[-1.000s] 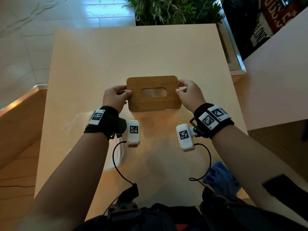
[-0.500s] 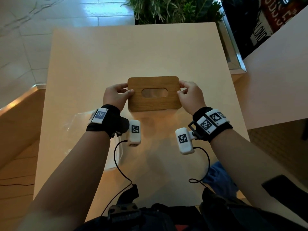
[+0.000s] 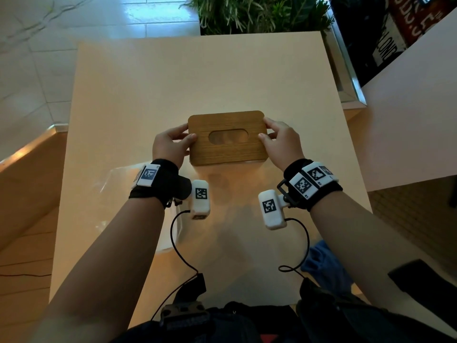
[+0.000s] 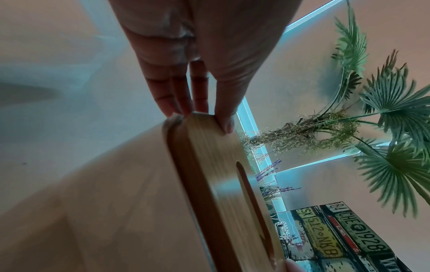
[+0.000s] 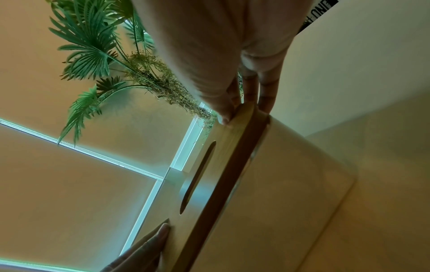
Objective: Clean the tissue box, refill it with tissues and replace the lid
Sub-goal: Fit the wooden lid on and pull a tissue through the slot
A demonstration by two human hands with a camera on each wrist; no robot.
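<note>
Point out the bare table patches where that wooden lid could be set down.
Both hands, left hand and right hand, pinch the wooden lid. Bare table runs from the lid to the far edge by the plants. Another strip lies between the wrists. Crowded: clear plastic wrapper near left, blue cloth near right.

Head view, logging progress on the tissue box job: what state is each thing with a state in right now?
Brown wooden lid with oval slot: on the box, level, gripped at both ends.
White tissue box body: under the lid, closed.
Left hand: pinches the lid's left end.
Right hand: pinches the lid's right end.
Blue cloth: crumpled at the table's near edge.
</note>
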